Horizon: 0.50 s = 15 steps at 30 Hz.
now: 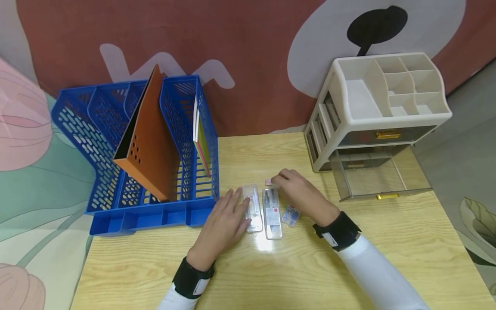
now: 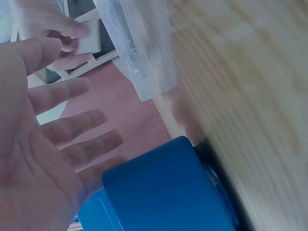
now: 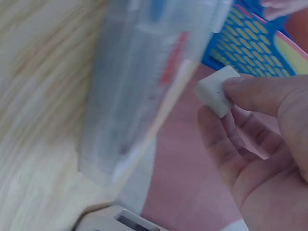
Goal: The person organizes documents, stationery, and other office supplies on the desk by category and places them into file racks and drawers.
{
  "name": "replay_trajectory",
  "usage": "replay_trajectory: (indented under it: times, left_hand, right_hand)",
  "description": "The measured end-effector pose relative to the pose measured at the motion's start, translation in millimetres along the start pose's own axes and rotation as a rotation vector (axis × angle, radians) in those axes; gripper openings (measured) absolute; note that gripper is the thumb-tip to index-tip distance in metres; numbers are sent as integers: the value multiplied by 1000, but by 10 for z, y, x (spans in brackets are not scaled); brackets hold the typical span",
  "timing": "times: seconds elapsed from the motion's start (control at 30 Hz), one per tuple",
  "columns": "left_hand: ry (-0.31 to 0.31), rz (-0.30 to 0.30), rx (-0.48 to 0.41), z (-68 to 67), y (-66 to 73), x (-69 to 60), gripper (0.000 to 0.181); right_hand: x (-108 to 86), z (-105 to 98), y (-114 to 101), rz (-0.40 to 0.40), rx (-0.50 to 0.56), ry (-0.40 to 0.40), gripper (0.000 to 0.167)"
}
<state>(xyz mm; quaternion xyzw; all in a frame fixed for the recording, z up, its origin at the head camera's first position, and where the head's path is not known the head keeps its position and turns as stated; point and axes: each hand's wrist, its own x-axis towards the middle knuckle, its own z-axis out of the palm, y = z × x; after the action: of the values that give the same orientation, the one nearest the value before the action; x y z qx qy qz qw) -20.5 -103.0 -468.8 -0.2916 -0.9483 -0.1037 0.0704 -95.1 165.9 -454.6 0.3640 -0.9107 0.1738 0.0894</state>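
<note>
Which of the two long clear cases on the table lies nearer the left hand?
In the head view, the left case, partly covered by the left hand; the right case lies farther from it and bears a white-and-red label.

No legible text or numbers

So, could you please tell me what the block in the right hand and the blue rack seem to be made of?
Block: probably matte rubber or plastic, given its pale, dull faces. Blue rack: likely satin molded plastic, judging by slotted walls.
</note>
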Motion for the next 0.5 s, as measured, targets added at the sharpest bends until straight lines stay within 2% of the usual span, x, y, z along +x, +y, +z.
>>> replay_trajectory:
  times: [0.17,0.5]
  left_hand:
    - [-4,-2,7,1,-3,-17,55]
    - [-21,-3,14,-3,-8,-33,53]
  right_hand:
    - [-129,-212,-93,-22,17,114,35]
    - [-409,-699,-313,-5,23,243,42]
